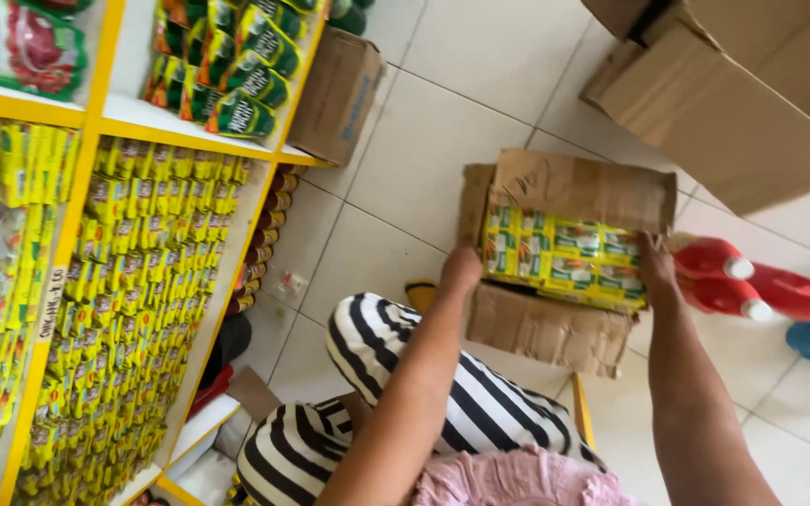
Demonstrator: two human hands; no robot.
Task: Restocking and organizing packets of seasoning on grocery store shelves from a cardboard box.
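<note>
An open cardboard box (546,323) sits on the tiled floor in front of me. Both hands grip a wide bundle of yellow-and-green packets (564,258) just above the box. My left hand (461,270) clasps the bundle's left end. My right hand (656,267) clasps its right end. My knees in black-and-white striped trousers (377,351) are below the box.
Yellow shelves (96,126) at the left are packed with several rows of yellow and green packets. A small cardboard box (337,94) stands beside them. A larger cardboard box (724,103) lies at the top right. Red bottles with white caps (752,281) lie right of the open box.
</note>
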